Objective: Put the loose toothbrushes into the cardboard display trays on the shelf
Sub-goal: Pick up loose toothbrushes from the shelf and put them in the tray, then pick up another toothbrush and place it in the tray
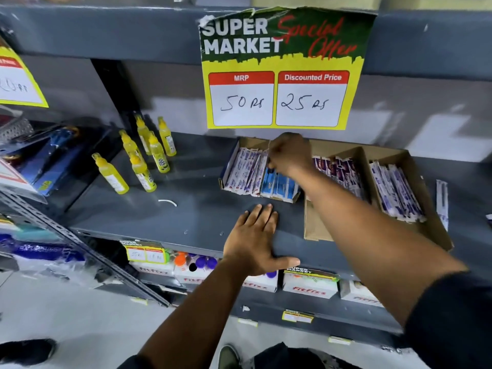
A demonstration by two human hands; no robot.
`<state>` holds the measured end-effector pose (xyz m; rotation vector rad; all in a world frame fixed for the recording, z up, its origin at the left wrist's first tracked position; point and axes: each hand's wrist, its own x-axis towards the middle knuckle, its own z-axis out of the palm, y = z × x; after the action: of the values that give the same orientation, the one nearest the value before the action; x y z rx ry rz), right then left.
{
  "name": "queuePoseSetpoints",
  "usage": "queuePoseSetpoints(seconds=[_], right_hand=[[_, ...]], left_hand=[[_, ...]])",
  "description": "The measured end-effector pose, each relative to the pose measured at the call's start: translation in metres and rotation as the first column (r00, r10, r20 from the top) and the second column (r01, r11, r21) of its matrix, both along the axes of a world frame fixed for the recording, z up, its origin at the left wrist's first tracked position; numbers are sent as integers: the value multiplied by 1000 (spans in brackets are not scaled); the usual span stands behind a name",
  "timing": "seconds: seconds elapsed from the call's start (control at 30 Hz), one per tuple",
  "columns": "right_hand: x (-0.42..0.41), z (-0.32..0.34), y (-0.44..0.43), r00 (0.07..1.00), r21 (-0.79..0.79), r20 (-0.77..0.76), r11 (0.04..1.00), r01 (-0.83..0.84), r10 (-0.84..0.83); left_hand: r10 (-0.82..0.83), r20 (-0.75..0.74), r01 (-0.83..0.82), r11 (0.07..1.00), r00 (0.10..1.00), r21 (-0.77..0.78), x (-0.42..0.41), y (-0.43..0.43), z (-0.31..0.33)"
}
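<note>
cardboard trays [394, 158] on the shelf [186, 209] already hold most toothbrushes, white packs and blue ones [278, 186]. right hand [288, 155] is curled over the left tray, fingers closed on a blue pack as far as i can tell. left hand [255, 238] lies spread flat on the shelf. one loose toothbrush [442, 201] waits at far right.

Even indoor light, soft wide-angle picture

The scene was evenly and fairly brightly lit, with pale sheen on the grey shelf [170, 209]; the edges bowed from lens distortion, the right forearm [372, 230] looked smeared, and fine print stayed soft.
</note>
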<state>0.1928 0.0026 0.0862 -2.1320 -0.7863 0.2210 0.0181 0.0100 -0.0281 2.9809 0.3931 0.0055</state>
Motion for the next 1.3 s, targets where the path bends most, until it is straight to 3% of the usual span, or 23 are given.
queuePoseSetpoints(seconds=[0.1,0.2,0.33,0.4,0.5,0.57,0.87,1.0,1.1,1.23,1.3], right_hand=[[12,0,-60,999,192,-24,981,36,-32],[41,-10,-139,985,159,-63,973,167,-159],[74,-25,-271,902,-137,160,896,422,-400],[86,-34,-331,840,-298,242,786,541,-486],[90,-54,-392,794,-544,229,602,585,-564],[86,-69,-409,781,-589,273,545,597,-561],[81,-77,-401,692,-532,436,456,714,-574],[87,-66,-405,711,-518,382,501,694,-591],[84,-54,-395,697,-355,317,600,716,-643],[74,-27,-343,785,-122,236,784,609,-573],[66,-12,-308,825,-31,280,854,519,-491]], left_hand=[[16,-25,-15,1000,1000,20,-3,4,-1],[25,2,-25,999,1000,27,-4,6,-2],[-2,8,2,999,1000,47,-2,5,-5],[-4,13,3,998,1000,56,-1,7,-8],[-1,18,0,998,1000,66,2,6,-10],[-5,10,4,997,1000,80,2,5,-10],[-13,2,13,996,1000,91,-1,-2,-3],[-3,-31,6,995,1000,99,-1,-2,-1],[8,-42,-3,994,999,109,-1,-3,0],[10,-32,-8,997,999,83,-1,-3,0],[7,-37,-4,997,999,73,-1,-3,-1]])
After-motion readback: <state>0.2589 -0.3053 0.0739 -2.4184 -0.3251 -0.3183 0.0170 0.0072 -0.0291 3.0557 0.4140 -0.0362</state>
